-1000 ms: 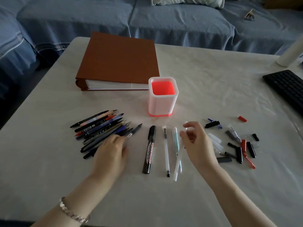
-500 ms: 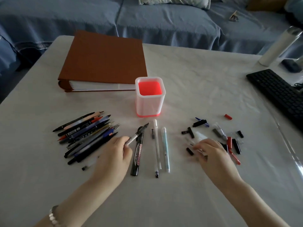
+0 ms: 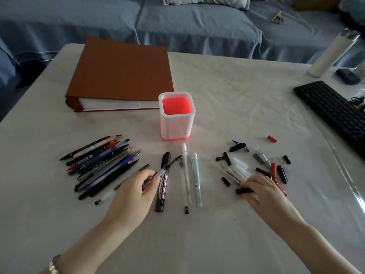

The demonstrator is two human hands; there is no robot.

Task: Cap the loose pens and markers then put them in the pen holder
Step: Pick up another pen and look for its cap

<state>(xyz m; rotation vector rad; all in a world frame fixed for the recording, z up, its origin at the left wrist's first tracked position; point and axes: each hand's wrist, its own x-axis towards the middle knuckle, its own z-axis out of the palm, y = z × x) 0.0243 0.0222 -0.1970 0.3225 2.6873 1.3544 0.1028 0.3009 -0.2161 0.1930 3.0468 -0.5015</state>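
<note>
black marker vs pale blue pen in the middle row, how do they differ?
The black marker is thick with red lettering; the pale blue pen is slim and plain. The thin pen in the left hand crosses the marker, not the blue pen. Both lie flat before the pen holder.

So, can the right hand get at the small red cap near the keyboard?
Probably yes: the red cap lies alone on the bare table, nothing over it, but the right hand grips a black cap.
</note>
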